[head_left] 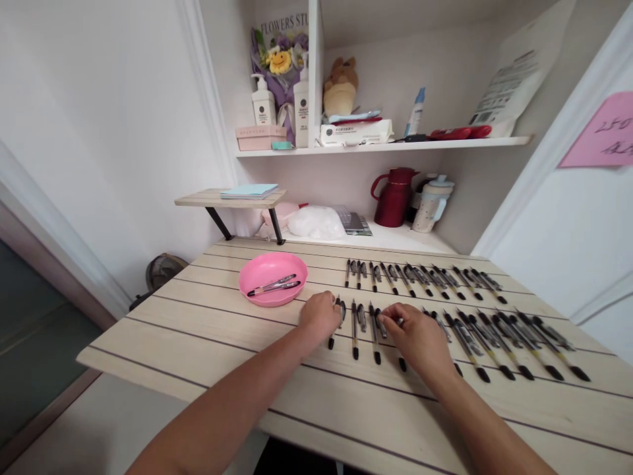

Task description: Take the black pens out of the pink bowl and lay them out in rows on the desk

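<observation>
My left hand [321, 315] is closed at the left end of the front row, its fingertips at the upper part of a pen [331, 342]. A short pen cap [343, 313] lies just right of that pen. My right hand [418, 333] pinches a pen cap [381, 324] between thumb and forefinger, beside an uncapped pen [374, 340]. Between the hands lie another pen [355, 333] and its cap [362, 318]. Some front-row pens are partly hidden under my right hand. A pink bowl [247, 297], left of my hands, holds a few pens [277, 285].
A back row of pens and caps [411, 282] runs across the slatted table [198, 330], and the front row continues to the right [514, 343]. Behind stand a small wooden riser [198, 198], a white plastic bag [316, 223], a red jug [394, 198] and a pale cup [432, 206].
</observation>
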The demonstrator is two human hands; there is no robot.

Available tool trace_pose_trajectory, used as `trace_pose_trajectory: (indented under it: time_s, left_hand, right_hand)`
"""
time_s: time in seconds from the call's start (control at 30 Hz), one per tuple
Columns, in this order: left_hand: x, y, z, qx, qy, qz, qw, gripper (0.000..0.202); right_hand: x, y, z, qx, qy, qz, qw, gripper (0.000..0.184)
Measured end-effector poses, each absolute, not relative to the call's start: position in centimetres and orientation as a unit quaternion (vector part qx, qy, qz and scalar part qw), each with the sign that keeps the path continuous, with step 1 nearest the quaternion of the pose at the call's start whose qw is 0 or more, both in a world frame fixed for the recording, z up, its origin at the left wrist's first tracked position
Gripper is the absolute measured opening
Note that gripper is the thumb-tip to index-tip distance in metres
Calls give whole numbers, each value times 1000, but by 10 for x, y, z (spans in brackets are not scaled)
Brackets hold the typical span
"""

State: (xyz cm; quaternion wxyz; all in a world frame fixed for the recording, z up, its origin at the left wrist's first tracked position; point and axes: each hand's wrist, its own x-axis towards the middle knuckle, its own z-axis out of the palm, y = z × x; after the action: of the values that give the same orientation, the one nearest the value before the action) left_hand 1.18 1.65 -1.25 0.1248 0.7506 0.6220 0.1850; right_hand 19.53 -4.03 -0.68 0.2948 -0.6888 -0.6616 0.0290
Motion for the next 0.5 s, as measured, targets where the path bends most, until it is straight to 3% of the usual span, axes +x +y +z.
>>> trace_pose_trajectory:
  time_s: [0.23,0.5]
  left_hand:
    - [4,13,-4,765,608,173,125,23]
    - [-64,41,46,723,674,128,77,21]
  right_hand:
    - [196,-42,-6,-686,-662,34,301,19]
    - [195,-42,-7,-680,-670,55,291,19]
